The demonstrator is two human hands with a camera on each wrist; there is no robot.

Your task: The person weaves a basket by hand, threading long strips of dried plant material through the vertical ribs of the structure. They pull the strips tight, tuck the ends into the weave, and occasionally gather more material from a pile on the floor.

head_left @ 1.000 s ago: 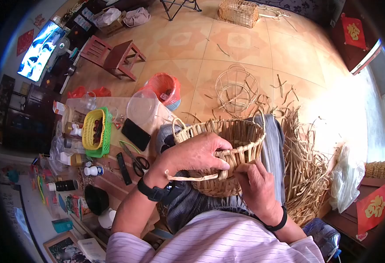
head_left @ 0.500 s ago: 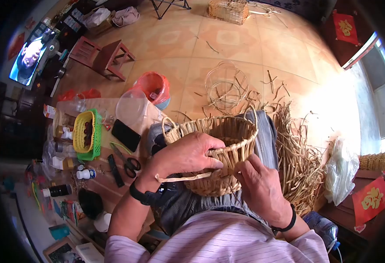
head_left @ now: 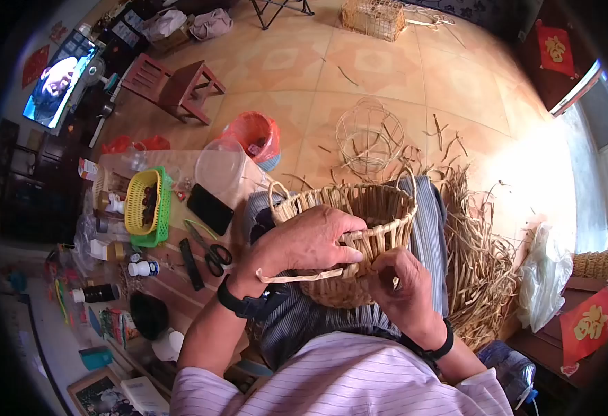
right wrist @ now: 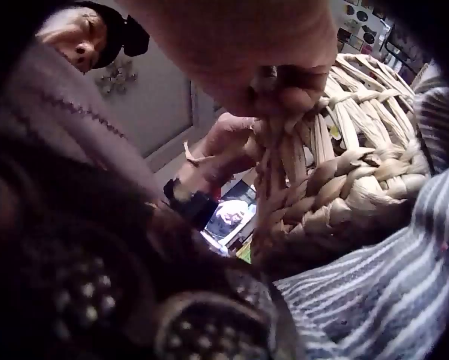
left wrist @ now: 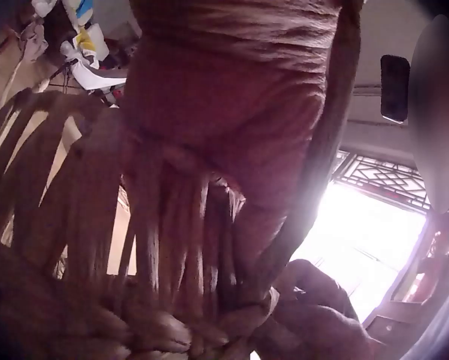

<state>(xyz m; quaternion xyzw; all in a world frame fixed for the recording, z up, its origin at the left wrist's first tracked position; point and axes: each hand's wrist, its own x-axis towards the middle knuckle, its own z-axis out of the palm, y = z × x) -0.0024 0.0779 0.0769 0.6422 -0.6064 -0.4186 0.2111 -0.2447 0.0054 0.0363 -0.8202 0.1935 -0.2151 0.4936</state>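
The basket [head_left: 338, 292] sits on the lap [head_left: 430, 232], its rim [head_left: 381, 236] gripped by the left hand [head_left: 314, 239]; the right hand [head_left: 408, 291] pinches a strand [right wrist: 278, 141] below it. Too hard a pull could snap that strand or drag the rim crooked.

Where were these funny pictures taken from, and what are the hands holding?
There's no robot, just a person's two bare hands. The wide view looks down from the person's head; the other two look from the left and right wrists. The left hand has its grip on the rim of a round, tan woven basket on the person's lap. The right hand seems to pinch the basket's side, but I can't be sure. On the pinkish table to the left lie a flat black, phone-like rectangle, black-handled metal scissors, and a yellow plastic basket stacked on a green one.
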